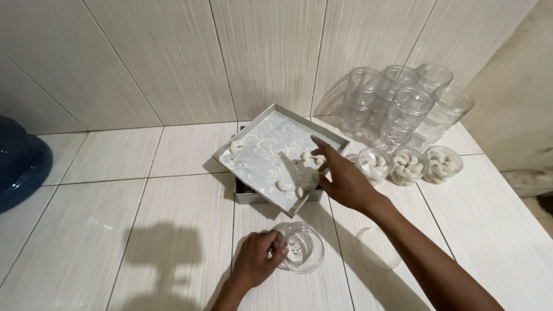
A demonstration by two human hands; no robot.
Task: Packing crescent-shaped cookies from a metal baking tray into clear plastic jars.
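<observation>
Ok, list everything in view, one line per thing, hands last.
tray: one, grey, sugar-dusted, tilted atop another tin by the wall
cookies: several, white crescents, on the tray
filled jars: three, clear, right of the tray
empty jars: stacks, clear, back right corner
lid: one, clear, on the floor under the right arm
jar: one, clear, on the floor, near front
blue object: one, left edge
left hand: grips the jar
right hand: reaching over the tray

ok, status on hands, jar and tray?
Left hand grips clear jar. Right hand open, reaching for cookies on tray. Nothing in the way.
</observation>
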